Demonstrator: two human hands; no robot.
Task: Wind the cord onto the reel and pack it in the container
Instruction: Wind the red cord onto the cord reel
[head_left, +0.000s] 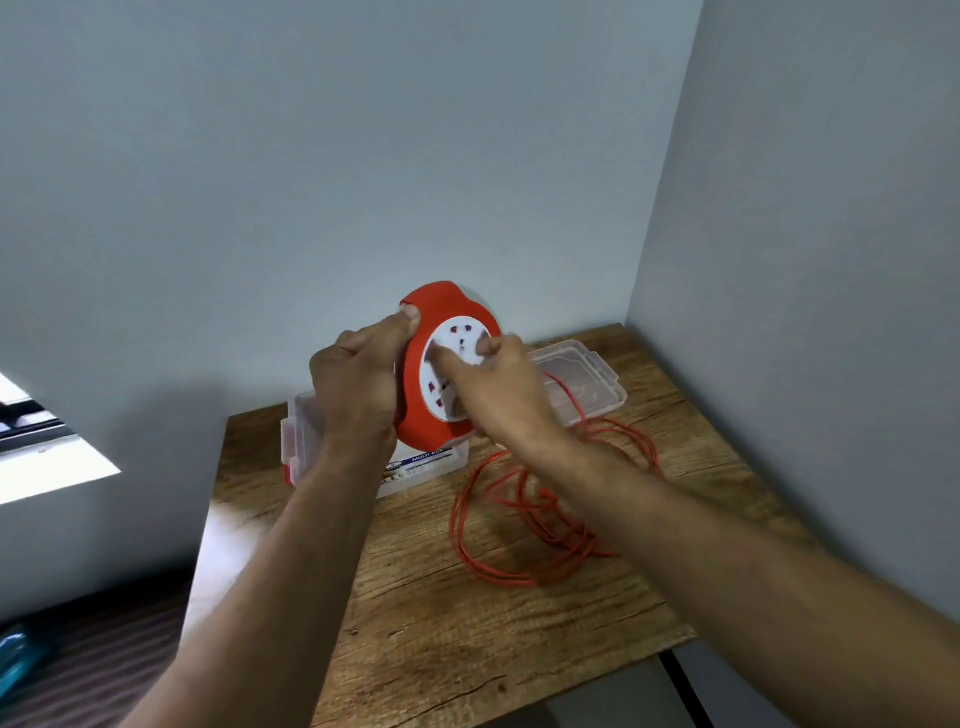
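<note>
A round red reel with a white socket face is held up on edge above the wooden table. My left hand grips its left rim, thumb on top. My right hand lies over the white face, fingers curled on it. Loose orange cord lies in tangled loops on the table below my right forearm, one strand running up toward the reel. A clear plastic container with a label stands behind and under the reel. Its clear lid lies to the right.
The table sits in a corner, with grey walls behind and on the right. Its left and front edges drop to a dark floor. A bright window patch shows at far left.
</note>
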